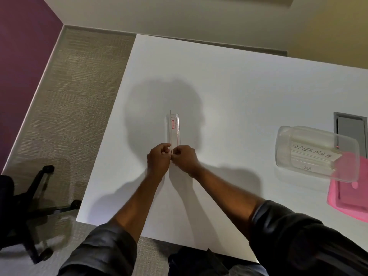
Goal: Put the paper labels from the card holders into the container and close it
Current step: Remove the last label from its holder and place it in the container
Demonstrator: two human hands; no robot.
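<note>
A clear acrylic card holder (173, 128) with a red sticker stands in the middle of the white table (229, 92), seen edge-on. My left hand (158, 158) and my right hand (185, 158) both pinch its near end, fingers closed. A thin paper edge pokes out at its far end. At the right, a clear plastic container (316, 154) holds paper labels, one reading "SUPERMAN" (311, 153). The container's pink lid (350, 198) lies partly beneath it, near the table's right side.
A grey cable hatch (351, 126) is set into the table behind the container. A black office chair (25, 204) stands on the carpet to the left of the table. A wall runs along the table's far edge.
</note>
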